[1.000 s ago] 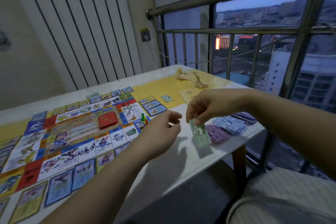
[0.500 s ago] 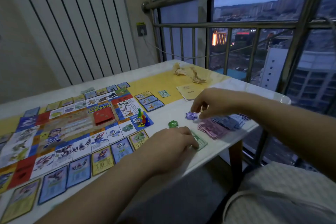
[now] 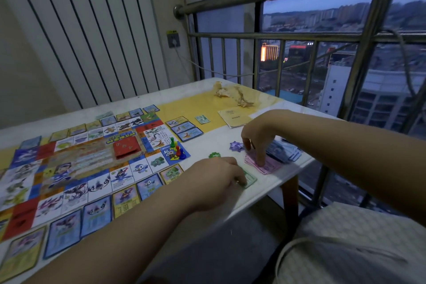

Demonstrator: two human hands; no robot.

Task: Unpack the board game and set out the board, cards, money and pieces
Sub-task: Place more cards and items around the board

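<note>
Near table (image 3: 230, 210) right front edge: left hand (image 3: 214, 182), fingers loosely bent, presses green note (image 3: 250, 178) flat. Right hand (image 3: 258, 134), fingers apart, fingertips touch pink money stack (image 3: 267, 166).

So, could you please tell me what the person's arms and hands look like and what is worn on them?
Both arms are bare as far as the picture shows, with no sleeves in view. The left hand and right hand show no gloves, rings, watch or bracelet. The only clothing visible is a pale checked garment over the lap.
</note>
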